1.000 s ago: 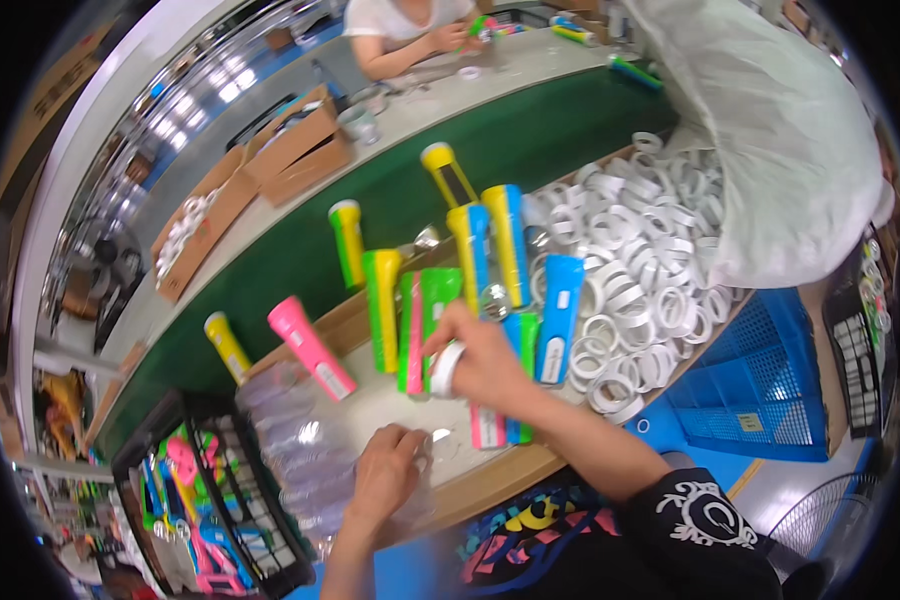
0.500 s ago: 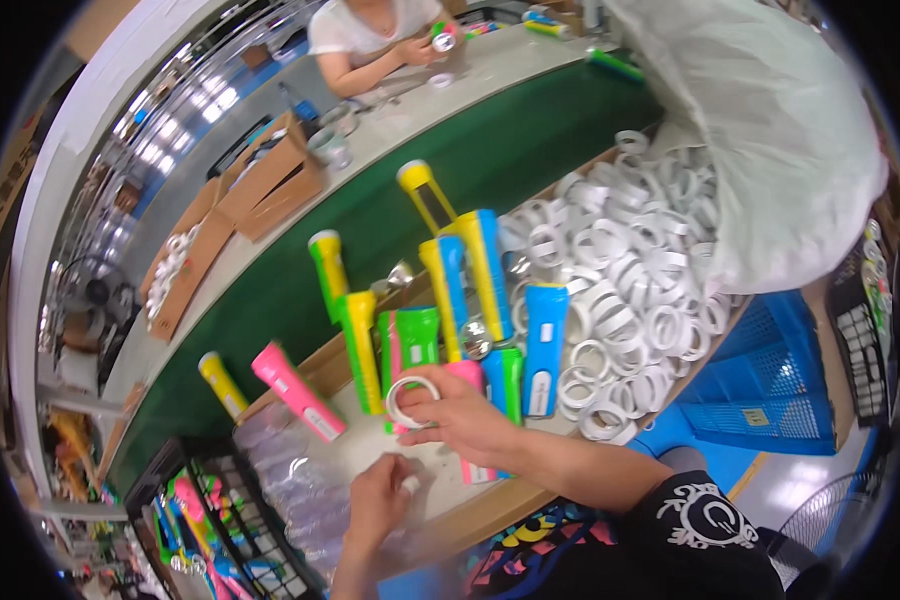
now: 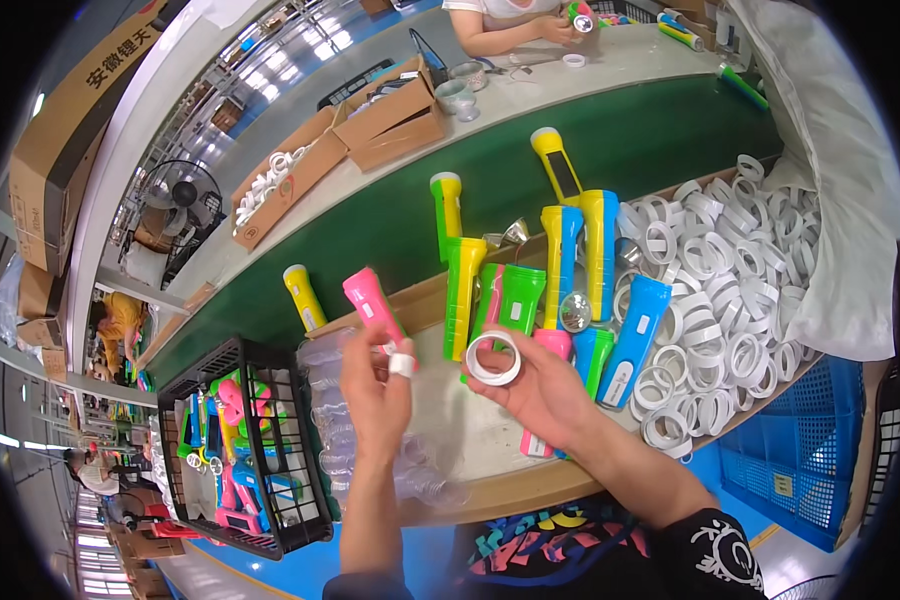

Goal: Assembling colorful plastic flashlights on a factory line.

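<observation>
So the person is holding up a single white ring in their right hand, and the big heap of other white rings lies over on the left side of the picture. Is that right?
Not quite: the heap of white rings lies on the right side of the head view, not the left. The person's right hand does hold up a single white ring.

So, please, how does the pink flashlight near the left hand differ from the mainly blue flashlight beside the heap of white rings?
Tilt: the pink flashlight leans with its head to the left; the blue flashlight leans with its head to the right.
Visibility: the left hand partly covers the pink one; neither hand covers the blue one.
Shared: both have a flared head, pointing away from the person.
</observation>
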`<state>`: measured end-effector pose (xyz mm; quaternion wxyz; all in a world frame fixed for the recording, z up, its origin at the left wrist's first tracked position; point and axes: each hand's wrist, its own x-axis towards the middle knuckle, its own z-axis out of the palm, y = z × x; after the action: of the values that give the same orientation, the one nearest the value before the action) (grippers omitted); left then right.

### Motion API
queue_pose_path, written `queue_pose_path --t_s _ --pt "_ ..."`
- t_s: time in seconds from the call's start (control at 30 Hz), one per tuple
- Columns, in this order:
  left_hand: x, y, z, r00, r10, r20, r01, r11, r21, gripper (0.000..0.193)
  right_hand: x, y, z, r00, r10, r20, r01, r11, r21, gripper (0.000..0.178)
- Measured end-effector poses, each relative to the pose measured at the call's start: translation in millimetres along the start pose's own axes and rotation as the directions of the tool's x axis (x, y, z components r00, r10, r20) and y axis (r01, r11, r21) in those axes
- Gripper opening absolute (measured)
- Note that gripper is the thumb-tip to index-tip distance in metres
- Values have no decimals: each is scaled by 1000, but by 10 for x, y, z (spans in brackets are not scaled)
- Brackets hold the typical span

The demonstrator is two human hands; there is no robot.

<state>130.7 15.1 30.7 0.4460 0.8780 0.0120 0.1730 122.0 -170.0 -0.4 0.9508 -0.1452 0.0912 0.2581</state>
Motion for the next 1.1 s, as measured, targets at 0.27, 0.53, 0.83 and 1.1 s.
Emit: queue_pose_path --t_s 0.27,0.53,0.83,1.1 --pt "165 -491 268 980 -191 54 106 733 672 79 36 15 -103 997 -74 24 75 997 -4 34" --pt "-92 233 -393 930 -188 316 295 896 -333 66 31 -73 -46 992 -106 -66 109 993 52 38" --pt "-597 599 -618 750 -118 651 329 920 -211 68 25 -88 -83 993 -113 -43 116 990 75 38" --pt "-651 602 -718 661 -195 725 471 860 -197 67 -45 -130 -14 987 -143 -68 148 986 72 36"
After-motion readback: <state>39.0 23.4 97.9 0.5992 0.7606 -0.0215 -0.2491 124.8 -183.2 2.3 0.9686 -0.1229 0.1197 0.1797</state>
